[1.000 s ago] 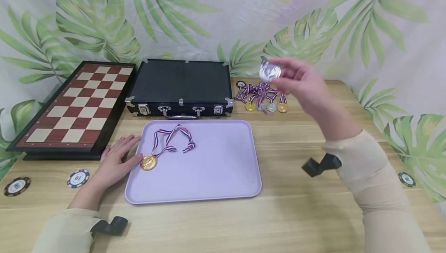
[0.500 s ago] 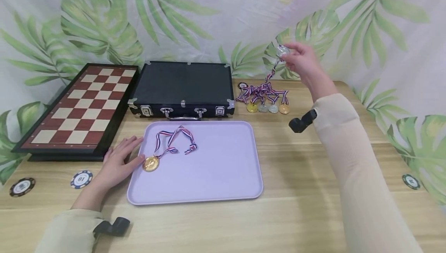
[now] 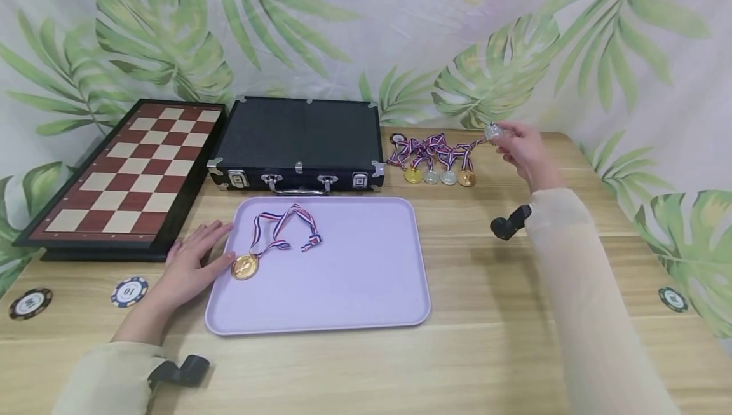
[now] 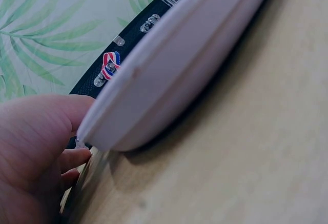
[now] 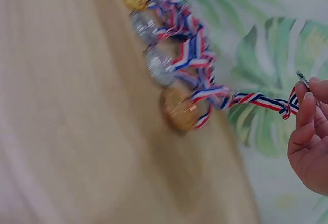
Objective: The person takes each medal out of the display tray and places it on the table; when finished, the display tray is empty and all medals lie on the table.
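At the far right of the table my right hand (image 3: 523, 149) pinches a silver medal (image 3: 493, 132) between thumb and fingers. Its striped ribbon (image 5: 256, 99) stretches from the hand to a tangled heap of ribbons (image 3: 426, 146). In front of that heap lie a gold medal (image 3: 413, 175), two silver medals (image 3: 448, 177) and a bronze medal (image 3: 467, 178). My left hand (image 3: 191, 269) rests at the left edge of the lilac tray (image 3: 343, 304), its thumb over the rim and its fingers outside. Beside the thumb, a gold medal (image 3: 244, 267) with its ribbon (image 3: 278, 227) lies on the tray.
Behind the tray stands a black case (image 3: 300, 135) with metal latches. A chessboard box (image 3: 131, 173) is to its left. Poker chips lie on the table: a blue one (image 3: 129, 292), a black one (image 3: 31, 304) and a green one (image 3: 673, 299). A leaf-patterned cloth (image 3: 400, 34) hangs behind.
My right hand has carried the silver medal from above the heap out to the right and down, drawing its ribbon sideways. My left hand stays at the tray's edge.
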Motion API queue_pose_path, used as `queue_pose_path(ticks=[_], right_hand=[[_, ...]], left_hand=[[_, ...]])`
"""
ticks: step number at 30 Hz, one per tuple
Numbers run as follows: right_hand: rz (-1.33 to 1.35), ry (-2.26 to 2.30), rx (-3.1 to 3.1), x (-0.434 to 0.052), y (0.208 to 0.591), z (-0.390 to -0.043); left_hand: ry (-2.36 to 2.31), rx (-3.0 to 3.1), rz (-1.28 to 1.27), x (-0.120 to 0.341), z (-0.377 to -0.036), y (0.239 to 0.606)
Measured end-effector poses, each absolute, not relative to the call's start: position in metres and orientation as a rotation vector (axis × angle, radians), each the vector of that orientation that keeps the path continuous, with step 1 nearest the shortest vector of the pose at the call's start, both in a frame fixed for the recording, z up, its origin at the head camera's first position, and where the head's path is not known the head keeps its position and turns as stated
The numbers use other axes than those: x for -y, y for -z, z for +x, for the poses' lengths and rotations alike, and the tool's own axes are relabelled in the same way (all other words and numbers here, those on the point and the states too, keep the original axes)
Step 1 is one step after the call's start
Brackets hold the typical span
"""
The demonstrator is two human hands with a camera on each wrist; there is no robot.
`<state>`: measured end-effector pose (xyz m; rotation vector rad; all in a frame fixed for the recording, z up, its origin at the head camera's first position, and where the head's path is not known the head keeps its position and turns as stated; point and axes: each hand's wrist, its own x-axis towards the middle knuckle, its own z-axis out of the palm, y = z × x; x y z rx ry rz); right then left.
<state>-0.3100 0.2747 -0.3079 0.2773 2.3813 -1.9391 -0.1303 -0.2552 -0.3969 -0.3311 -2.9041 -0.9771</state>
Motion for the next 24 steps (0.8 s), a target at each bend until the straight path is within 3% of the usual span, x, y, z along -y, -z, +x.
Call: queue_pose_path(ticks=[12,24], right_hand=[[0.279,1.778,-2.422,-0.289,0.362,-0.293],[0.296,1.589,-2.491,-0.294,0.380,-0.289]], left_hand=[[0.971,2.901,-0.322,0.256,-0.130,0.397],[0.986,2.894,-0.334,0.255,-0.130,0.399]])
